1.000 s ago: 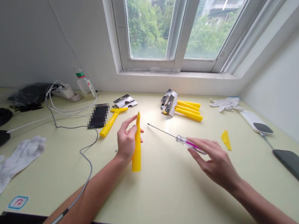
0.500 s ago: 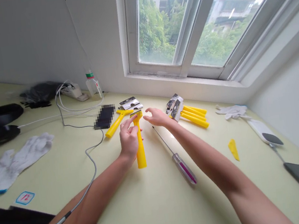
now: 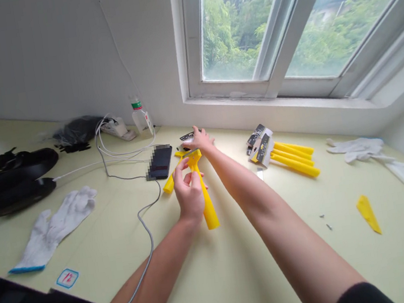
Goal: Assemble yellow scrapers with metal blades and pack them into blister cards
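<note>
My left hand (image 3: 190,193) is closed around a yellow scraper (image 3: 210,213), its head tilted up and away and its hollow handle end pointing toward me. My right hand (image 3: 202,138) reaches out past the scraper's head with its fingers spread, over a black-and-white packaging card (image 3: 186,137); whether it touches the card I cannot tell. Another yellow scraper (image 3: 169,183) lies on the table behind my left hand, partly covered by it. The screwdriver seen earlier is hidden, with my right forearm over that area.
More yellow scrapers (image 3: 297,160) in card sleeves lie to the right. Two small screws (image 3: 329,227) and a yellow blade cover (image 3: 368,215) rest nearer. A phone (image 3: 162,162), cables, a bottle (image 3: 142,120) and a white glove (image 3: 57,227) occupy the left side.
My right hand has moved forward and left, from beside the scraper's head to the packaging card. The view has shifted, and the screwdriver is out of sight. My left hand keeps its scraper.
</note>
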`<action>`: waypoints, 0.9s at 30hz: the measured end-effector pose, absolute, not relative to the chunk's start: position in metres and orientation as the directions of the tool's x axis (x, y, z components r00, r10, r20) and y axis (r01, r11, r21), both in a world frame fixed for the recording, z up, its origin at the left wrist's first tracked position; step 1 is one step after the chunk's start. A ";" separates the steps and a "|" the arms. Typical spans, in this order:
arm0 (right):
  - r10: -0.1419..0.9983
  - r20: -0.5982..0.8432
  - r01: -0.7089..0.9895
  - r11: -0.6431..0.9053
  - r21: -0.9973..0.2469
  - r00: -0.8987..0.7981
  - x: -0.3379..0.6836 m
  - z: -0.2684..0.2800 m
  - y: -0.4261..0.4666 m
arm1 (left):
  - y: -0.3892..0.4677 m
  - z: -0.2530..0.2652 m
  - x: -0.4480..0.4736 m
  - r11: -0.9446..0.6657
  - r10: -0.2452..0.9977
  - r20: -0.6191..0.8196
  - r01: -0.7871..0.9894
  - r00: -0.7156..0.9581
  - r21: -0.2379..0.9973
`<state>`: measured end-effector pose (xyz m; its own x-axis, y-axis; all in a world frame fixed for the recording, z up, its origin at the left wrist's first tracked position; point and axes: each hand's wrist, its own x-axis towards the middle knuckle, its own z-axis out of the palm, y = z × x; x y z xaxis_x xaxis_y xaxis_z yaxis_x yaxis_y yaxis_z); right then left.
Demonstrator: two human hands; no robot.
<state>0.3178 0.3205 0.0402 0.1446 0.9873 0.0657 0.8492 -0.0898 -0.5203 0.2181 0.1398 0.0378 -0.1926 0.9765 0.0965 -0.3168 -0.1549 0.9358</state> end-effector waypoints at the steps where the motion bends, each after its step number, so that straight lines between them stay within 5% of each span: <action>1: 0.984 0.097 0.846 -0.076 -0.528 0.149 0.323 0.044 0.317 | 0.140 0.039 0.218 -0.152 0.975 0.082 -0.346 -0.208 0.926; 5: 0.961 0.267 0.833 0.087 -0.547 0.075 0.364 0.058 0.277 | 0.144 0.045 0.216 -0.068 0.972 -0.059 -0.510 -0.229 0.858; 8: 0.871 0.484 0.722 0.385 -0.574 -0.080 0.404 0.058 0.211 | 0.144 0.051 0.215 0.012 0.986 -0.112 -0.626 -0.121 0.780; 11: 0.870 0.480 0.714 0.405 -0.571 -0.109 0.433 0.053 0.128 | 0.142 0.062 0.212 0.007 0.997 -0.056 -0.662 -0.053 0.749; 17: 0.809 0.519 0.676 0.548 -0.493 -0.277 0.426 0.036 0.028 | 0.136 0.094 0.220 -0.240 0.956 0.040 -0.697 -0.290 0.676; 27: 0.710 0.667 0.619 0.633 -0.465 -0.226 0.403 0.025 0.026 | 0.096 0.068 0.267 -0.158 0.987 0.147 -0.614 -0.069 0.773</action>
<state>0.4028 0.0261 0.0245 -0.2262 0.7103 0.6665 0.6189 0.6332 -0.4648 0.2672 0.0962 0.0678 -0.0687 0.9868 0.1467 -0.6144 -0.1577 0.7731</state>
